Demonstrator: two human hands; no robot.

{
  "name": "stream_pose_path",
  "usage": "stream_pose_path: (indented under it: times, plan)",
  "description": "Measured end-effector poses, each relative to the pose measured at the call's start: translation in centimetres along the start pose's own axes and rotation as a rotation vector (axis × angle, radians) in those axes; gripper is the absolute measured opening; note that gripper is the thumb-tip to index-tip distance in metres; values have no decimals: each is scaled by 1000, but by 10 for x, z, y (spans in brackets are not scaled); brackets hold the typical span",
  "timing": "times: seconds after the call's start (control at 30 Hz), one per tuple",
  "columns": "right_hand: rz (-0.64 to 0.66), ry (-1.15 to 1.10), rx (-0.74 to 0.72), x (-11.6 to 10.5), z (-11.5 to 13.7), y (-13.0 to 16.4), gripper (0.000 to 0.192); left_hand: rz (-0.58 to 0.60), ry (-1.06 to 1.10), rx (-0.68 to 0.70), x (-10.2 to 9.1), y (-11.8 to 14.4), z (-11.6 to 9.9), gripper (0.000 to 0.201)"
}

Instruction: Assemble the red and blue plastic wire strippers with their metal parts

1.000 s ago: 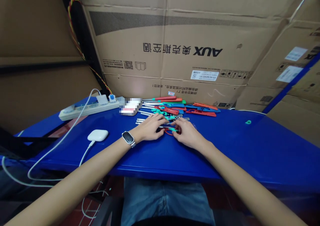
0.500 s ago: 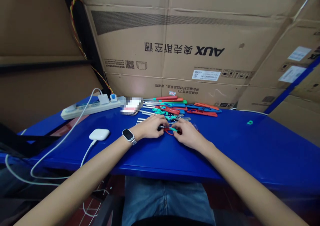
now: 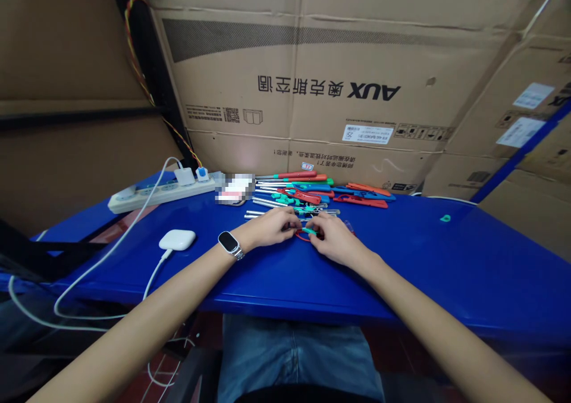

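Close together on the blue table, both of my hands are at work. My right hand pinches a small green piece between thumb and fingers. A thin red loop hangs below that piece, between the two hands. My left hand, with a watch on its wrist, has its fingers curled together just left of the loop; what they grip is hidden. Just beyond the hands lie several metal rods and small green parts.
Behind them lie red, blue and orange long-handled pieces. A phone-like blurred object and a power strip are at the left, nearer a white charging case with a cable. A green bit lies right. Cardboard stands behind.
The dark, shiny thing that showed at my left fingertips is out of sight now, and those fingers have shifted slightly. My right hand keeps its place with the green piece.
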State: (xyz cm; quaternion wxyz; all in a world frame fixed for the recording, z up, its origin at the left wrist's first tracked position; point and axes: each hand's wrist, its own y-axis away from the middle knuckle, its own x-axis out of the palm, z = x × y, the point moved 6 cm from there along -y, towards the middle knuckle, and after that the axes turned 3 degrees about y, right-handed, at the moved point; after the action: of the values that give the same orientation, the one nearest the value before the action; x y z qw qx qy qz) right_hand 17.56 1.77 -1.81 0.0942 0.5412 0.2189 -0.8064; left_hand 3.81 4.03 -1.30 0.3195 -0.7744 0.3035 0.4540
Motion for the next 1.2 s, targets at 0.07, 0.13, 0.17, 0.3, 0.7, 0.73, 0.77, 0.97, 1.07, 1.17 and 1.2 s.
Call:
stream_pose_path:
  times: [0.07,0.13,0.17,0.3,0.7,0.73,0.77,0.97,1.07,1.17,1.2]
  plan:
    - [0,-2,-1,0,0,0,15,-11,-4,6,-1,0,1,20]
    - [2,0,7,0,0,1,14,-17,-9,9,-1,1,1,20]
    - [4,2,12,0,0,1,14,-17,-13,13,-2,2,1,20]
    - [3,7,30,0,0,0,11,-11,-82,36,-3,5,-2,20]
    - [-9,43,44,-2,0,-1,5,38,-366,138,-2,10,-17,34]
    - [-8,48,42,-2,0,-1,5,34,-331,129,-2,10,-15,36]
    - [-10,53,38,-2,0,-2,4,27,-286,115,-3,10,-13,36]
    - [-15,52,48,-1,-1,-2,3,-27,-76,-45,-13,13,3,31]
    - [-19,49,47,-2,-1,-1,3,-12,-23,-57,-14,13,5,19]
    - [-17,43,53,-3,0,0,4,-2,23,-57,-13,12,5,16]
    - [-16,41,53,-3,1,0,4,-1,30,-59,-13,11,6,16]
